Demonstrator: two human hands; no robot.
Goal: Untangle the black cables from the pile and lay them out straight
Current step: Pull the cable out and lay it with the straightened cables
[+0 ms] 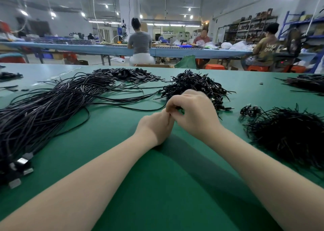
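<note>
Curling together over the middle of the green table (122, 160), the fingers of the right hand (191, 111) pinch a black cable (122, 100) whose end is hidden between both hands; the left hand (156, 125) presses against it, fingers bent, though I cannot tell whether it holds anything. The cable trails left to the long loose bundle (43, 111). Just behind lies a tangled pile (194, 83); another heap (289, 134) sits right.

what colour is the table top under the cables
Green, seen in the head view: the table top under the black cables.
</note>
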